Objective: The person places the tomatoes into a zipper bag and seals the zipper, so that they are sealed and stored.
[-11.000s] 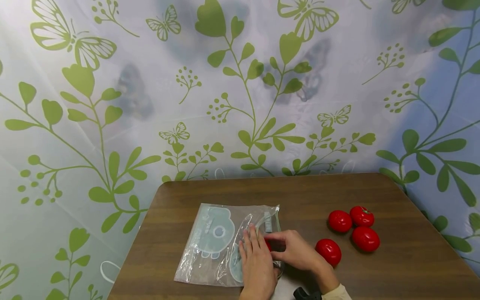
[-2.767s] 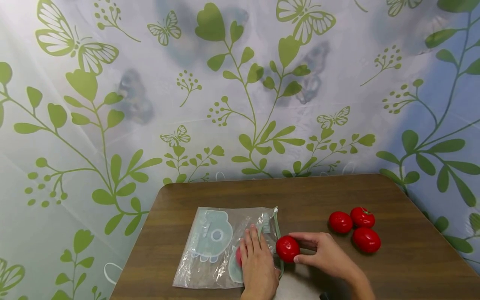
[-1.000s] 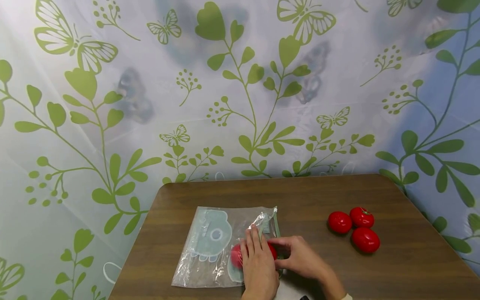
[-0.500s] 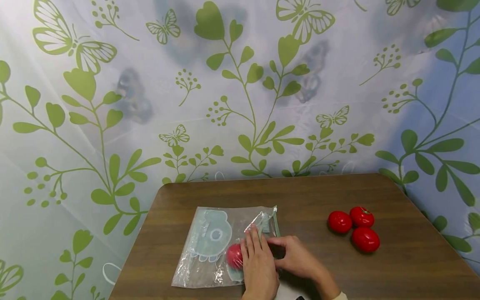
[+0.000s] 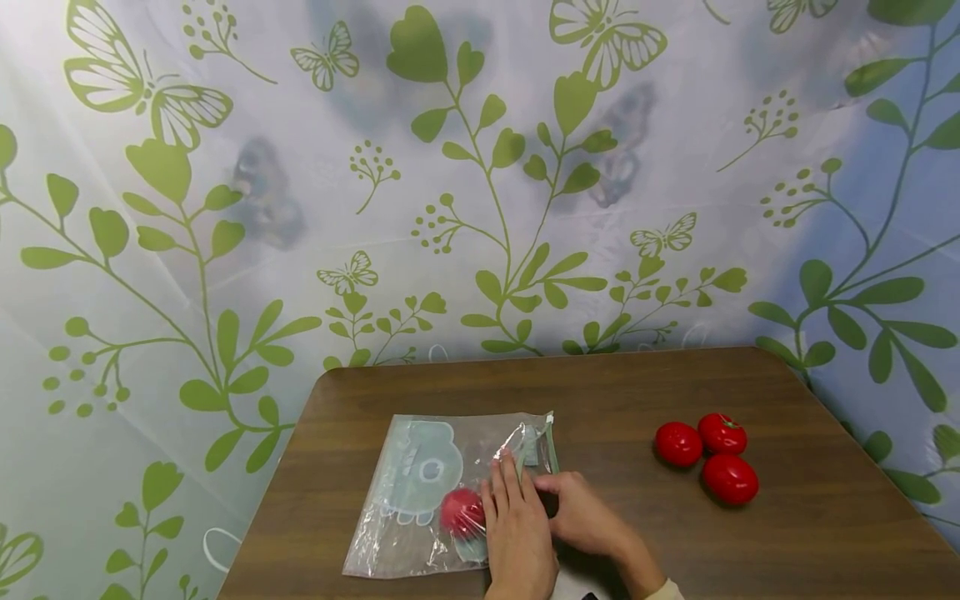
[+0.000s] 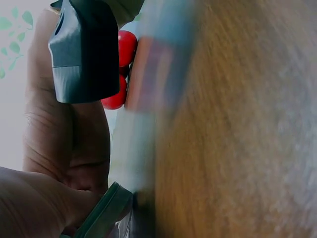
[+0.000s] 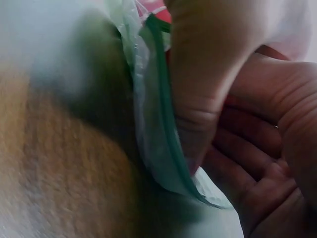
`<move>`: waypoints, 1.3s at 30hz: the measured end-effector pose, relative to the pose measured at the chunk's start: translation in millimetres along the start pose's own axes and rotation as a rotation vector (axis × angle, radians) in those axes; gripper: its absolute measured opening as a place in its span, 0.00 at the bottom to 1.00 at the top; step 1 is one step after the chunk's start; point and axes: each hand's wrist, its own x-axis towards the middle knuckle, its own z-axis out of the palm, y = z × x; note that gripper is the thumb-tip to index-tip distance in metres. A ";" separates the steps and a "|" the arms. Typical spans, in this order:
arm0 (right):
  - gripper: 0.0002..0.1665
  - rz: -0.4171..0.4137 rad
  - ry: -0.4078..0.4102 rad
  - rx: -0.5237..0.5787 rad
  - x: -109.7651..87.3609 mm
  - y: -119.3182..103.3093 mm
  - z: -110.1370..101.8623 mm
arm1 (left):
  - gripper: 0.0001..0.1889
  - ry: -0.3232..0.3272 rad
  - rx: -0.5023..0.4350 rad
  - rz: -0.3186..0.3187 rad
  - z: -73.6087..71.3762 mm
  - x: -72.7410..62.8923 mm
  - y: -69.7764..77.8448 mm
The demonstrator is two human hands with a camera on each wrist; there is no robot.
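Note:
A clear zip bag point(image 5: 375, 542) with a green edge and a pale blue animal print lies on the table. One red tomato point(image 5: 462, 512) is inside it, just left of my left hand point(image 5: 517, 533). That hand lies across the bag near its mouth, its fingers straight. In the right wrist view, a thumb presses by the bag's green rim point(image 7: 171, 129), with red behind it. My right hand point(image 5: 588, 517) reaches to the mouth from the right, its fingertips hidden behind the left hand. Whether it still holds a second tomato is hidden.
Three tomatoes, one point(image 5: 678, 444) plain, one point(image 5: 722, 433) with a green top and one point(image 5: 730, 479) nearer, sit grouped on the right of the brown wooden table point(image 5: 600, 383). A leaf-and-butterfly curtain point(image 5: 480, 167) hangs behind the table's far edge.
My right hand has brought a tomato from the table to the bag's mouth, and that tomato has gone out of sight. The tomato inside has shifted left. My left hand has stayed put.

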 end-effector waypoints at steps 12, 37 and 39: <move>0.18 -0.047 0.050 0.056 4.9 -0.5 13.4 | 0.56 0.012 -0.002 -0.019 -5.2 1.4 -1.4; 0.31 0.097 -0.104 0.349 -27.4 9.2 -36.1 | 0.57 -0.053 -0.020 -0.029 -2.7 3.6 0.0; 0.31 0.099 -0.106 0.383 -32.4 10.4 -42.1 | 0.57 -0.066 -0.018 -0.030 -3.0 4.1 0.3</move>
